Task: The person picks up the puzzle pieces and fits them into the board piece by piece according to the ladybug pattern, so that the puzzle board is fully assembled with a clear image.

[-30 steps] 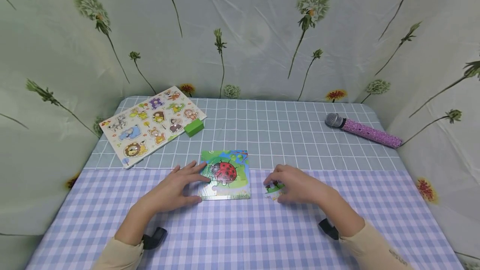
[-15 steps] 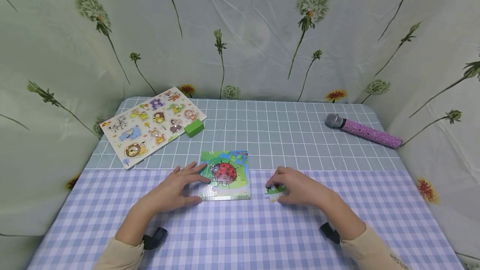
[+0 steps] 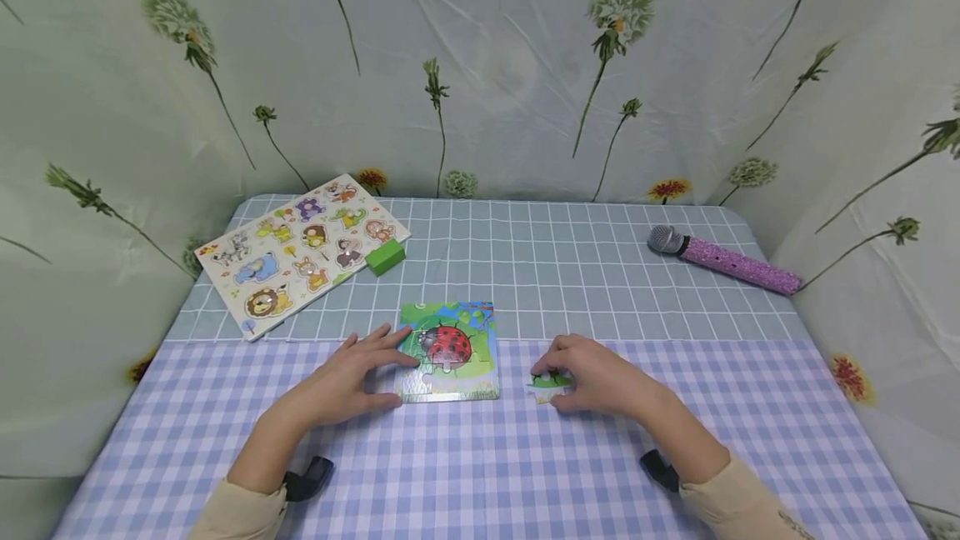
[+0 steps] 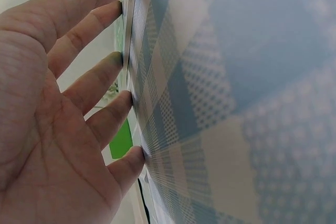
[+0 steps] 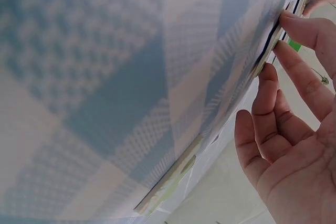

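A square ladybug jigsaw puzzle lies flat on the checked cloth, in the middle of the head view. My left hand rests at its left side with the fingers spread. Two of those fingertips overlap the puzzle, and the thumb touches near its lower left corner. To the right of the puzzle, my right hand pinches a green and white puzzle piece between thumb and fingers, low on the cloth. In the right wrist view the held piece appears edge-on, and another thin piece lies apart on the cloth.
At the back left lies an animal peg puzzle board, with a green block at its right edge. A glittery pink microphone lies at the back right. A floral curtain surrounds the table.
My right hand and the piece it holds have shifted very slightly, the piece turning a little on the cloth. The left hand stays in place at the puzzle.
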Available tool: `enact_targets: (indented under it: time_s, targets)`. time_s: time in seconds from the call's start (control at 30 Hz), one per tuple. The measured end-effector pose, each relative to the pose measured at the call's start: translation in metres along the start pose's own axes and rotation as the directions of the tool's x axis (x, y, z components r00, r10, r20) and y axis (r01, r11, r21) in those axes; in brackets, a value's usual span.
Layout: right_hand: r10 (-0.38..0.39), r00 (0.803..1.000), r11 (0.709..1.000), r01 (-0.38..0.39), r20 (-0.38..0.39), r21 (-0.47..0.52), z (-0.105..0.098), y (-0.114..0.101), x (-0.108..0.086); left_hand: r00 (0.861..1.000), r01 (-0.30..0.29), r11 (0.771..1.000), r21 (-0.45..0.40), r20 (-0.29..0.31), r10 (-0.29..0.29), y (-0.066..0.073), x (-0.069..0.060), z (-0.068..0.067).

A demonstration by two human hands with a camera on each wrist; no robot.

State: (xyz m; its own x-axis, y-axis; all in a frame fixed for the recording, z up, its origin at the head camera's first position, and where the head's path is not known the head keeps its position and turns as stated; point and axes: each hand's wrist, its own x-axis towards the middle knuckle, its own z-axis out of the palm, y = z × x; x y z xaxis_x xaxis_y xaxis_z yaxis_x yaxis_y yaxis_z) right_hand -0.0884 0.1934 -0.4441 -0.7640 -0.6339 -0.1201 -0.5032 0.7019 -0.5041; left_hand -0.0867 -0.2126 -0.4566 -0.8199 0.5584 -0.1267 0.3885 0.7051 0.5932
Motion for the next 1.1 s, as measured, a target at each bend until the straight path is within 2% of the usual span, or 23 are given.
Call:
enact_targets:
  time_s: [0.4,1.1]
  targets:
    - [0.001,1.0,1.0,-0.001,-0.002,-0.005,-0.0011,-0.0021,0.0006,1.0,0.014,1.0,-0.005,0.006,-0.014,0.0002,-0.0002,-0.0001]
    - [-0.06,0.998,0.997,0.061,0.02,-0.036,-0.0038,-0.0026,0.008,1.0,0.012,1.0,-0.011,0.004,-0.012,0.001,0.0001,-0.0008]
